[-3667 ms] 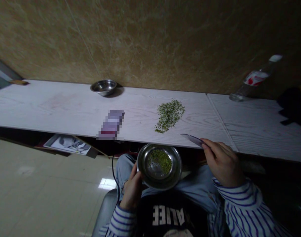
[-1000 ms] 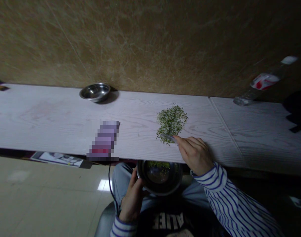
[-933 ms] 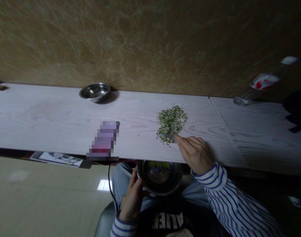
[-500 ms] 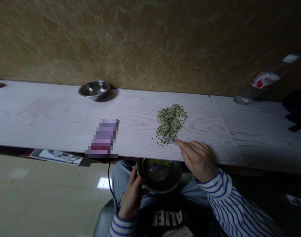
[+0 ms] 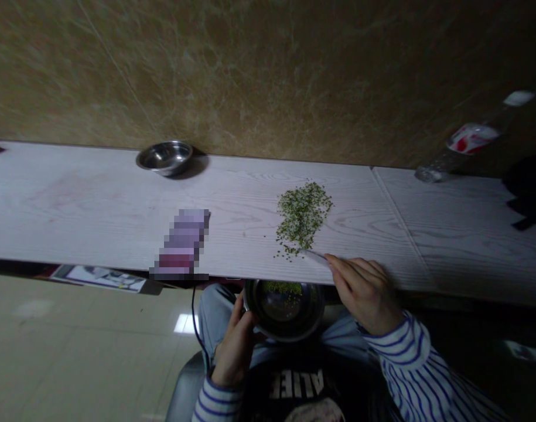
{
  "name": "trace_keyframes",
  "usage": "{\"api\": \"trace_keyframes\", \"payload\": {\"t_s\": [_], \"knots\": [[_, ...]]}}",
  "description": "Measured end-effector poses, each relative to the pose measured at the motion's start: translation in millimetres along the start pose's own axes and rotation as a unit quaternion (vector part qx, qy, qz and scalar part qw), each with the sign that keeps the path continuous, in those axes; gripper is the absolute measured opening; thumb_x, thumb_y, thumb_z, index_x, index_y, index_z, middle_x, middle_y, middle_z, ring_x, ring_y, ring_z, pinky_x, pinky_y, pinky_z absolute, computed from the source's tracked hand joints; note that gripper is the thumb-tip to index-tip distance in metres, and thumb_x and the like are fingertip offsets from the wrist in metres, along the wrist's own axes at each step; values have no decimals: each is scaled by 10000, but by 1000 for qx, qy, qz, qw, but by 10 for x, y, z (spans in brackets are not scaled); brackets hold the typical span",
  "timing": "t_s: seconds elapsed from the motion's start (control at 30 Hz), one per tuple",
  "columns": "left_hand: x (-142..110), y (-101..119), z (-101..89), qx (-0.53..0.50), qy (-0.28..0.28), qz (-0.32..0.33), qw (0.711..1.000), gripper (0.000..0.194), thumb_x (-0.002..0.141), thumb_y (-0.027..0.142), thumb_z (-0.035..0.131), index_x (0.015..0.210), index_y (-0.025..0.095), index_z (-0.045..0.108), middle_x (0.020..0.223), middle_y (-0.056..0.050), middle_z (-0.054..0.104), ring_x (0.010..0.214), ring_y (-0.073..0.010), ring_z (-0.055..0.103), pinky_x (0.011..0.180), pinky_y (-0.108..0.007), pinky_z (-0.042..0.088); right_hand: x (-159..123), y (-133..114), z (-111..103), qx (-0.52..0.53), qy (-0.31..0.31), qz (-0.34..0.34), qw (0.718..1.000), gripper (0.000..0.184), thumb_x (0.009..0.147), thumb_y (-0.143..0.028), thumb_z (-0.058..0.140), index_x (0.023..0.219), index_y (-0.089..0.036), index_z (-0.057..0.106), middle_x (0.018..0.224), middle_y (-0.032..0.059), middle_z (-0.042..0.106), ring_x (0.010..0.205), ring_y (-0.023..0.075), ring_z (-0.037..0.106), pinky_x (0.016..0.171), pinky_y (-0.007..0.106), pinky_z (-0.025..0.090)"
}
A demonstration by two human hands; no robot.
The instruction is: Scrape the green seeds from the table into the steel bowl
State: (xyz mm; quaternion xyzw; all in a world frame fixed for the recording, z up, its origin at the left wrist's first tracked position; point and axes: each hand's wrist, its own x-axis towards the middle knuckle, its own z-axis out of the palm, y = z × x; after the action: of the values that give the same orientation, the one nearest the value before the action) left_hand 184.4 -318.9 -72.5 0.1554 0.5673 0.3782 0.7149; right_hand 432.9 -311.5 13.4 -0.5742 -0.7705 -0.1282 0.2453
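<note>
My left hand point(image 5: 236, 346) is closed on the left rim of a metal bowl point(image 5: 285, 335), held over my lap just below the table edge. Small green grains point(image 5: 283, 288), perhaps mung beans, lie against the bowl's far side. In my right hand point(image 5: 363, 290) is a slim, pale, knife-like utensil point(image 5: 314, 255), pinched at its near end. Its tip lies at the lower edge of a spread patch of green grains point(image 5: 303, 212) on the white table. I cannot make out the utensil's exact kind.
A second metal bowl point(image 5: 164, 159) stands near the wall. A blurred-out flat device point(image 5: 182, 240) lies left of the grains, with a cable point(image 5: 194, 319) hanging below. To the right are a clear bottle point(image 5: 465, 140) and a dark object point(image 5: 529, 190). The table's front edge runs above my lap.
My right hand has moved right and slightly toward me, drawing the utensil back to the patch's lower edge. A stray grain now lies left of the patch. My left hand still holds the bowl.
</note>
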Motion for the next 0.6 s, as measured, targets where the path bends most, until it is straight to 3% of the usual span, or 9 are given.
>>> {"api": "trace_keyframes", "payload": {"t_s": [0.17, 0.37, 0.6], "knots": [[-15, 5, 34, 6, 3, -1, 1000, 780, 728, 301, 674, 1475, 335, 452, 1287, -75, 648, 895, -213, 628, 655, -292, 484, -10, -46, -18, 22, -13, -8, 1000, 270, 956, -101, 503, 1156, -153, 676, 875, 57, 767, 769, 172, 667, 697, 333, 411], [-20, 28, 39, 5, 0, 3, 1000, 770, 724, 289, 671, 1464, 349, 468, 1374, -59, 595, 945, -216, 616, 675, -291, 485, -43, -26, -33, 16, -10, -11, 1000, 252, 947, -81, 518, 1144, -139, 663, 899, 61, 769, 776, 173, 664, 713, 330, 417], [-8, 20, 58, 9, 0, -7, 1000, 767, 736, 288, 665, 1471, 348, 452, 1290, -64, 647, 978, -232, 622, 693, -306, 493, -87, -84, -75, 29, -21, -21, 999, 265, 940, -69, 532, 1171, -132, 647, 922, 59, 769, 783, 174, 661, 713, 333, 419]]}}
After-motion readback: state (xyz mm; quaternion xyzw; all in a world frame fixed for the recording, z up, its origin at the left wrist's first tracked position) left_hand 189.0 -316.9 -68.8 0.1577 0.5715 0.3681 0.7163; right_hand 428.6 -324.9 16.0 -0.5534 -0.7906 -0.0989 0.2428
